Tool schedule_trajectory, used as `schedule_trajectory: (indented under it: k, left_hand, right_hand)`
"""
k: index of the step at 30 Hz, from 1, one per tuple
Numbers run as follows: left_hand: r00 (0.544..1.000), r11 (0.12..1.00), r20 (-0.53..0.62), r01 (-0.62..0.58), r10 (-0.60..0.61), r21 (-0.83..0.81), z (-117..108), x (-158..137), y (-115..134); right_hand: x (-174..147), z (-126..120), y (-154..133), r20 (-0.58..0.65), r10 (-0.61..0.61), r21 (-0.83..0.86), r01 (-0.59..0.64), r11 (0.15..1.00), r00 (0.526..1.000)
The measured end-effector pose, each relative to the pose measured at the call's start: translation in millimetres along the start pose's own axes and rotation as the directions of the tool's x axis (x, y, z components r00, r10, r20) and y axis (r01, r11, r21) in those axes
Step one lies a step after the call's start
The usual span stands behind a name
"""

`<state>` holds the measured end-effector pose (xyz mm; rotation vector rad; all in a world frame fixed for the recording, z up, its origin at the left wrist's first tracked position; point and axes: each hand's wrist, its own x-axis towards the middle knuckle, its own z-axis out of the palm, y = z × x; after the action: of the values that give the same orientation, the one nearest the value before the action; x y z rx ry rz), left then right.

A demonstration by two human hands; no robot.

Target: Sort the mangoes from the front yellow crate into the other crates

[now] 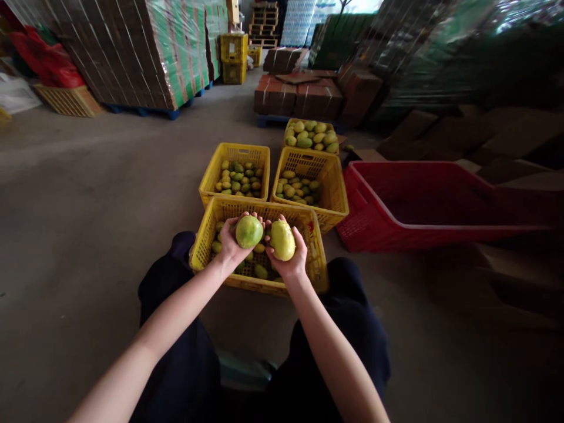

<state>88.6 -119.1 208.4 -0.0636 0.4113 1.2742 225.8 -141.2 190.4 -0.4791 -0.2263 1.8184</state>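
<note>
My left hand (229, 247) cradles a round green mango (249, 231), palm up with the fingers curled behind it. A paler yellow mango (282, 239), longer and blotched near its top, rests in my right hand (294, 262). Both are held side by side, a little apart, above a yellow plastic crate (321, 261) between my knees. Several green and yellow mangoes (261, 271) lie on that crate's bottom, partly hidden by my hands and forearms.
Beyond stand a yellow crate of greener mangoes (205, 187) at left, another at right (337, 191), and a fuller one behind (315, 151). A large red basket (374, 235) is at right, near flattened cardboard (506, 132). Wrapped pallet stacks (185, 53) and bundled cardboard (317, 97) stand farther back.
</note>
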Motion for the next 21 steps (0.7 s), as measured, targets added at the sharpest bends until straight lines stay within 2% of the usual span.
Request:
schedule_trajectory:
  k: [7, 14, 21]
  left_hand:
    - [0.999, 0.999, 0.030, -0.020, 0.019, 0.026, -2.0, 1.2, 0.2]
    - [0.999, 0.999, 0.050, 0.004, -0.006, 0.043, -0.6, -1.1, 0.5]
    - [0.999, 1.000, -0.047, 0.012, -0.013, -0.016, 5.8, -4.0, -0.6]
  right_hand:
    - [-1.4, -1.6, 3.0, 0.076, -0.002, -0.049, 0.006, 0.999, 0.997]
    - [-0.9, -2.6, 2.9, 0.088, 0.001, -0.095, 0.008, 0.995, 0.996]
    - [-0.3, 1.3, 0.8, 0.024, 0.034, 0.017, -0.035, 0.999, 0.999]
